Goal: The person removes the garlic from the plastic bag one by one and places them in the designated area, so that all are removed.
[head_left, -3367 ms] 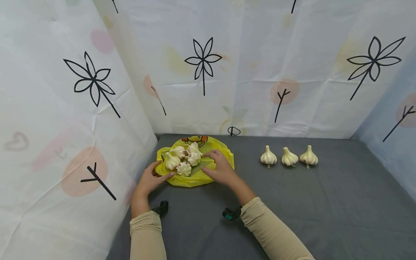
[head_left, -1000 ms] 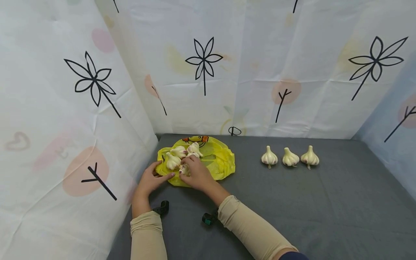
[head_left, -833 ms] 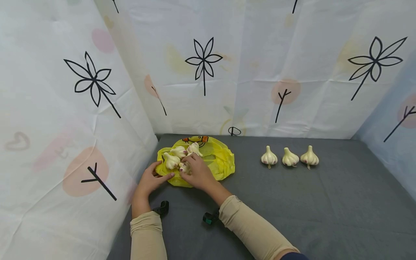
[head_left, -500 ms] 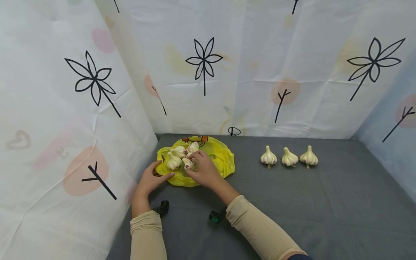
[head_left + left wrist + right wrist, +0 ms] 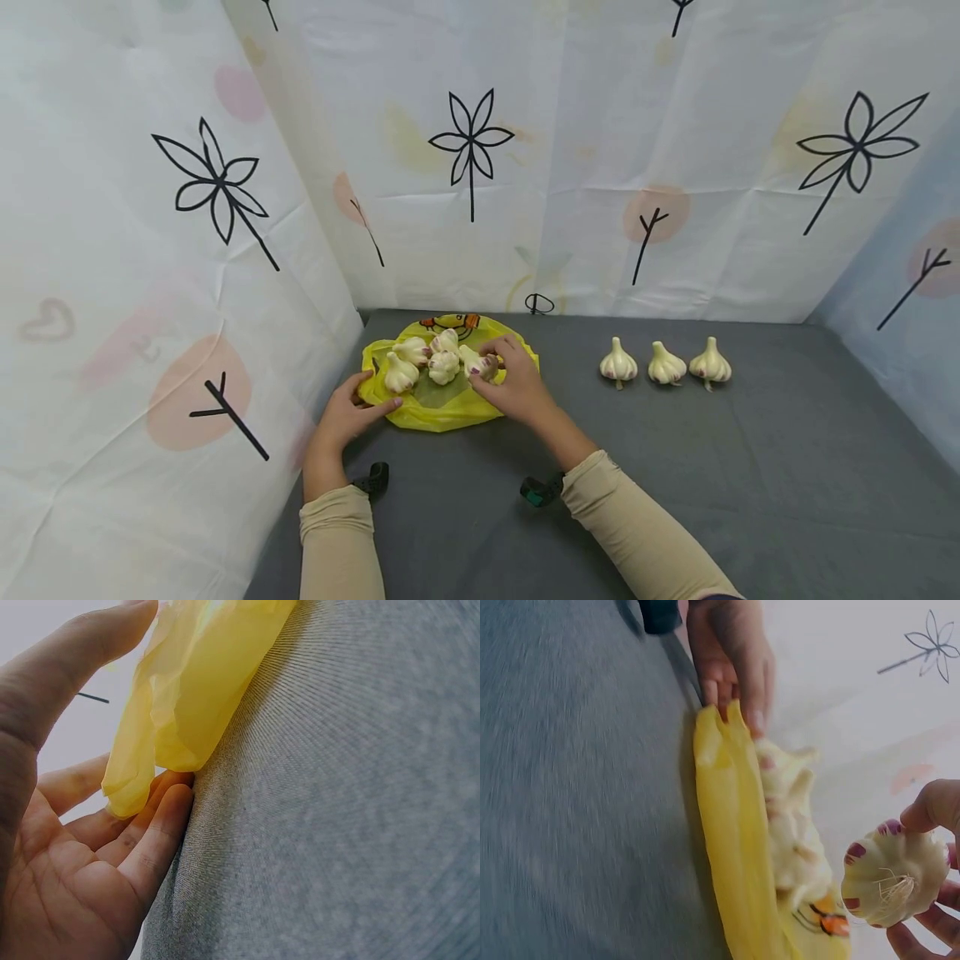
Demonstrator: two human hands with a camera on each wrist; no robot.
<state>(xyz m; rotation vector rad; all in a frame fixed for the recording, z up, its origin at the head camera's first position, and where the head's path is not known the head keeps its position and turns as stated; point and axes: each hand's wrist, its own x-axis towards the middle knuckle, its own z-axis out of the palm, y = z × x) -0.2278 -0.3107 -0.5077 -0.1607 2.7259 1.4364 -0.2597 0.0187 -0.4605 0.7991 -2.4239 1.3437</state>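
My right hand (image 5: 521, 387) holds a garlic bulb (image 5: 476, 362) over the right side of a yellow plastic bag (image 5: 442, 417). In the right wrist view, the thumb and fingers grip this bulb (image 5: 889, 881), its root end showing and purple patches on its skin. Several more garlic bulbs (image 5: 444, 367) lie together in the bag's left half. At the bag's left edge rests my left hand (image 5: 348, 421). The left wrist view shows that hand's fingertips touching the outside of the crumpled bag rim (image 5: 202, 690), with the thumb stretched out apart from them.
Three garlic bulbs (image 5: 667, 364) stand in a row on the grey cloth (image 5: 675, 467), to the right of the bag. White printed fabric walls (image 5: 585, 167) close off the back and both sides. A black band (image 5: 372, 481) is at my left wrist.
My right hand went left to the front bulb in the bag, took hold of it, and has carried it up and to the right. My left hand has stayed at the bag's edge.
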